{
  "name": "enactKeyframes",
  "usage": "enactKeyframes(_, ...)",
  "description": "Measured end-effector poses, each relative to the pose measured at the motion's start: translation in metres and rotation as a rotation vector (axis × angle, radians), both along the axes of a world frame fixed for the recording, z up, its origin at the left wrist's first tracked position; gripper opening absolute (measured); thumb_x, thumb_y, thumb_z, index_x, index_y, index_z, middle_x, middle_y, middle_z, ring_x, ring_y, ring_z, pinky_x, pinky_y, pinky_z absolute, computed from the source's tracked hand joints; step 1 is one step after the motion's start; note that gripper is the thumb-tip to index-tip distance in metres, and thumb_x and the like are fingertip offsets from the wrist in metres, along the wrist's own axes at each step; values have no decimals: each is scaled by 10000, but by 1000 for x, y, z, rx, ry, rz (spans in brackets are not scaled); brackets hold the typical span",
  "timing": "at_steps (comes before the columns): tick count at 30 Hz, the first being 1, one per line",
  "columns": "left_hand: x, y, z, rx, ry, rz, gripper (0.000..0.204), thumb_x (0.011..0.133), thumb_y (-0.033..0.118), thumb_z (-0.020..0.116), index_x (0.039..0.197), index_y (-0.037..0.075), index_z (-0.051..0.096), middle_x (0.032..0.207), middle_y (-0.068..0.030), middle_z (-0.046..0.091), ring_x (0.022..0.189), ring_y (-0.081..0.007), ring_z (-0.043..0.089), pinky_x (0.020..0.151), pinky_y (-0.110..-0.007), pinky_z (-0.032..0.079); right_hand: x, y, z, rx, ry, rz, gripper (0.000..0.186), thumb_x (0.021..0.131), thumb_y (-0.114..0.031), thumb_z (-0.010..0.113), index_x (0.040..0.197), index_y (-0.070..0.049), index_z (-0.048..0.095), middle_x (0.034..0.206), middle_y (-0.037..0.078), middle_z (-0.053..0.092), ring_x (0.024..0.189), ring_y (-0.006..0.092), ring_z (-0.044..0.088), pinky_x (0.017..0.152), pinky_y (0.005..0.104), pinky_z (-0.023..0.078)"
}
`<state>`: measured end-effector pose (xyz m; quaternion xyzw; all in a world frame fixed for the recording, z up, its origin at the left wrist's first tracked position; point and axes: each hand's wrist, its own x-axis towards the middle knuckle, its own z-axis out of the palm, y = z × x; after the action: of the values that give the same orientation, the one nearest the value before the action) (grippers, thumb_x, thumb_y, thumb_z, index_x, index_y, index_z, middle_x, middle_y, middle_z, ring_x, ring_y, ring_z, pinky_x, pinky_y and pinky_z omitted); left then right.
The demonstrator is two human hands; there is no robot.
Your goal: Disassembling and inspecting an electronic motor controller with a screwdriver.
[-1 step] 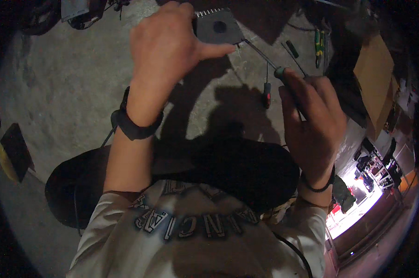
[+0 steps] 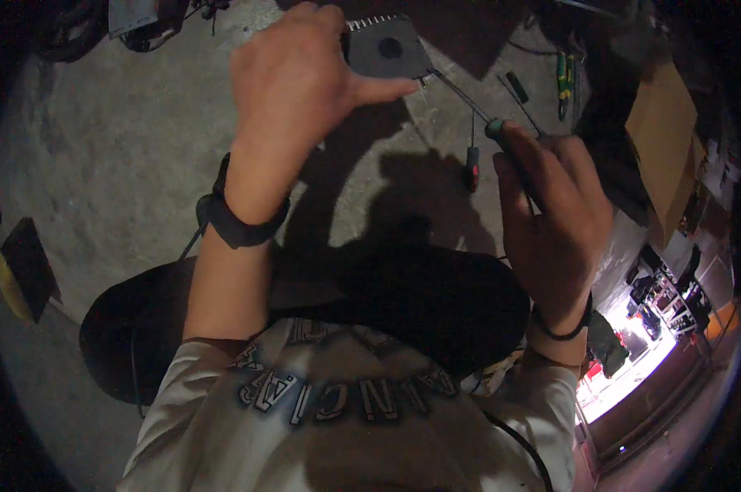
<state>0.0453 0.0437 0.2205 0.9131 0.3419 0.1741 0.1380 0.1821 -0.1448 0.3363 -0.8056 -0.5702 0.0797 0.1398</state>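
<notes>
My left hand (image 2: pixel 288 90) is closed on the left side of a grey block (image 2: pixel 375 59), its thumb stretched along the near edge. The block has a row of pale fins on its far edge and a dark round spot on top. My right hand (image 2: pixel 559 205) is wrapped around the green-and-dark handle of a screwdriver (image 2: pixel 470 102). The screwdriver's shaft points away and to the left, its tip at the block's near right corner. Whether the tip sits in a screw is too small to tell. My left fingertips are partly hidden behind the block.
On the concrete floor (image 2: pixel 100 164) lie a red-and-black screwdriver (image 2: pixel 472 170), a tool with a dark green handle (image 2: pixel 516 87) and a green-and-yellow-handled tool (image 2: pixel 565 82). Cardboard (image 2: pixel 664 139) stands at the right. A dark panel (image 2: pixel 28 266) is at far left.
</notes>
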Motion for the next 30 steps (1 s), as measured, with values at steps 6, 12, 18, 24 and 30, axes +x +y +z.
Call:
enactKeyframes(6,1,1,1,-38,51,0,784,544,726,878,886,38,720,850,-146,717,765,-357,719,667,-436,575,0,1,1,-35,-27,-2,312,809,34,781,1106,-57,754,909,121,681,751,256,689,659,329,539)
enactKeyframes(12,2,2,1,-65,92,33,817,535,742,873,914,33,726,877,-147,724,768,-354,722,681,-441,581,-1,1,-1,-2,-28,-9,316,806,37,784,1107,-49,749,899,123,672,751,253,685,657,332,537)
enactKeyframes(18,1,3,-1,-37,62,9,812,535,730,881,930,35,733,877,-146,724,769,-351,722,679,-446,582,0,3,-1,3,-45,8,342,781,57,793,1106,-41,747,871,123,656,726,242,655,644,329,518)
enactKeyframes(24,-1,3,-1,-50,61,17,789,530,718,889,892,38,717,851,-147,710,753,-352,714,662,-444,574,-1,4,-3,18,-27,5,350,777,59,795,1108,-42,748,863,122,653,725,241,650,645,330,514)
enactKeyframes(30,-1,5,-1,-23,55,4,786,531,724,885,879,42,709,838,-141,707,736,-356,709,655,-443,569,-1,5,-1,-1,-40,7,338,784,58,795,1105,-40,747,874,127,664,734,245,659,651,326,517)
